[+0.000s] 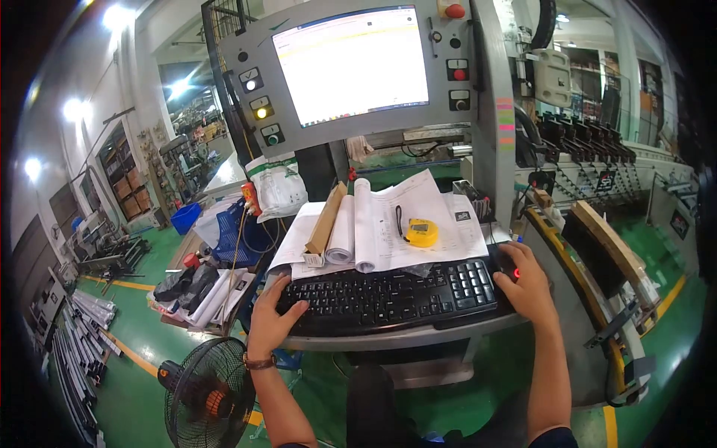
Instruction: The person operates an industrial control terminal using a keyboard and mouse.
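Observation:
My left hand (274, 316) rests at the left end of a black keyboard (373, 299), thumb spread from the fingers and nothing held. At the keyboard's right end my right hand (526, 282) lies over a dark mouse (501, 261) that shows a red light; the hand covers much of it. Behind the keyboard are paper sheets and rolls (364, 224), a long cardboard box (326, 219) and a yellow tape measure (422, 232) with a black strap. Above them a control panel holds a bright screen (355, 67).
A black fan (209, 399) stands on the floor at lower left. Left of the desk are a white bag (278, 187), a blue basket (243, 235) and a pile of papers and plastic (205, 295). Machine rails (597, 291) run along the right.

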The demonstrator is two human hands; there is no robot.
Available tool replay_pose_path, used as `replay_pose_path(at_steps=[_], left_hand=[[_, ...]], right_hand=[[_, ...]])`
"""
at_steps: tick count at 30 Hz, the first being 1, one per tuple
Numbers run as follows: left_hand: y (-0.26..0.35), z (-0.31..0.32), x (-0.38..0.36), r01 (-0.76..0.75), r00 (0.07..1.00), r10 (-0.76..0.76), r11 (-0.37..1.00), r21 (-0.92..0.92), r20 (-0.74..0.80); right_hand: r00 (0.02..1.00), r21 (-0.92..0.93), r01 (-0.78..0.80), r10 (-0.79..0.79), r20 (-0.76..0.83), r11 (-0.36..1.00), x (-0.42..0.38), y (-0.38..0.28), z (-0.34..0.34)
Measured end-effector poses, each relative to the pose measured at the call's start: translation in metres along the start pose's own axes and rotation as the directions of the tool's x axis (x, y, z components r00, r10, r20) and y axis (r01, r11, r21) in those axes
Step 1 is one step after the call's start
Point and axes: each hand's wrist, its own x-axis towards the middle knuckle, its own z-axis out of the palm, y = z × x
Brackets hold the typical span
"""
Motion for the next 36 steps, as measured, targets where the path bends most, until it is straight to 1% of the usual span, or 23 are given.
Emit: replay_pose_path(at_steps=[2, 5, 6, 7, 10, 11, 12, 14, 15, 16, 17, 18, 20, 21, 23, 24, 26, 27, 30, 31, 33, 34, 36], left_hand=[[-0.002, -0.001, 0.000, -0.017, 1.000, 0.017, 1.000, 0.010, 0.005], [-0.001, -0.008, -0.001, 0.019, 0.999, -0.014, 0.979, -0.202, 0.029], [0.011, -0.015, 0.003, 0.026, 0.999, -0.016, 0.962, -0.272, 0.040], [0.024, -0.030, 0.005, 0.041, 0.997, -0.023, 0.971, -0.235, 0.078], [0.040, -0.054, 0.019, -0.143, 0.983, 0.181, 0.835, -0.531, 0.021], [0.068, -0.071, 0.023, -0.172, 0.973, 0.225, 0.839, -0.517, 0.042], [0.088, -0.085, 0.026, -0.241, 0.945, 0.323, 0.801, -0.548, 0.056], [0.118, -0.110, 0.034, -0.366, 0.863, 0.502, 0.705, -0.607, 0.062], [0.128, -0.119, 0.043, -0.474, 0.742, 0.667, 0.597, -0.647, 0.072], [0.143, -0.129, 0.056, -0.581, 0.590, 0.802, 0.503, -0.640, 0.094], [0.158, -0.139, 0.070, -0.655, 0.413, 0.904, 0.381, -0.653, 0.113], [0.173, -0.149, 0.078, -0.730, 0.223, 0.961, 0.275, -0.625, 0.162], [0.195, -0.159, 0.067, -0.787, 0.142, 0.970, 0.231, -0.571, 0.197], [0.200, -0.162, 0.062, -0.807, 0.119, 0.974, 0.209, -0.552, 0.195], [0.205, -0.166, 0.052, -0.838, 0.089, 0.982, 0.165, -0.520, 0.167], [0.201, -0.152, 0.059, -0.877, 0.026, 0.999, 0.036, -0.479, 0.026], [0.197, -0.123, 0.073, -0.935, -0.101, 0.961, -0.181, -0.306, -0.259], [0.191, -0.138, 0.068, -0.926, -0.070, 0.985, -0.122, -0.357, -0.155], [0.186, -0.153, 0.071, -0.931, -0.056, 0.998, -0.067, -0.360, -0.043], [0.184, -0.160, 0.073, -0.936, -0.058, 0.998, -0.065, -0.346, -0.032], [0.178, -0.164, 0.082, -0.947, -0.109, 0.990, -0.130, -0.293, -0.087], [0.172, -0.159, 0.090, -0.947, -0.164, 0.975, -0.197, -0.253, -0.147], [0.167, -0.149, 0.093, -0.940, -0.167, 0.959, -0.225, -0.255, -0.230]], right_hand=[[1.000, 0.008, -0.015, 0.015, 0.005, 1.000, 0.000, -0.002, 0.000], [0.999, 0.022, -0.040, 0.040, 0.013, 0.999, -0.001, -0.004, -0.002], [0.999, 0.025, -0.038, 0.038, 0.008, 0.999, -0.001, -0.002, -0.001], [0.999, 0.028, -0.037, 0.037, 0.002, 0.999, -0.001, -0.001, 0.000], [0.999, 0.008, -0.033, 0.033, -0.001, 0.999, 0.001, 0.000, 0.000], [0.999, 0.004, -0.044, 0.044, 0.003, 0.999, 0.001, 0.000, 0.000], [0.999, -0.001, -0.052, 0.052, 0.011, 0.999, 0.002, 0.000, 0.000], [0.998, 0.006, -0.055, 0.055, 0.030, 0.998, 0.006, 0.007, 0.000], [0.998, 0.020, -0.051, 0.050, 0.038, 0.999, 0.009, 0.017, 0.001], [0.998, 0.035, -0.046, 0.044, 0.042, 0.998, 0.012, 0.022, 0.002], [0.996, 0.068, -0.079, 0.075, 0.053, 0.995, 0.012, 0.018, 0.000], [0.995, 0.086, -0.098, 0.095, 0.041, 0.991, 0.014, 0.022, 0.001], [0.990, 0.126, -0.140, 0.140, 0.014, 0.982, 0.016, 0.032, 0.006], [0.987, 0.147, -0.163, 0.163, 0.012, 0.976, 0.016, 0.020, 0.004], [0.974, 0.250, -0.217, 0.226, -0.007, 0.944, 0.017, 0.025, 0.012], [0.966, 0.300, -0.241, 0.257, -0.015, 0.923, 0.017, 0.026, 0.015], [0.960, 0.335, -0.245, 0.275, -0.043, 0.910, 0.015, 0.024, 0.018], [0.956, 0.351, -0.251, 0.287, -0.056, 0.902, 0.014, 0.023, 0.018], [0.987, 0.110, -0.086, 0.100, -0.124, 0.990, 0.009, 0.018, 0.017], [0.989, 0.081, -0.094, 0.102, -0.111, 0.992, 0.007, 0.014, 0.018], [0.992, 0.019, -0.091, 0.093, -0.080, 0.996, 0.010, 0.002, 0.016], [0.992, -0.006, -0.097, 0.096, -0.075, 0.995, 0.011, -0.001, 0.016], [0.991, -0.060, -0.115, 0.110, -0.076, 0.992, 0.009, -0.003, 0.015]])
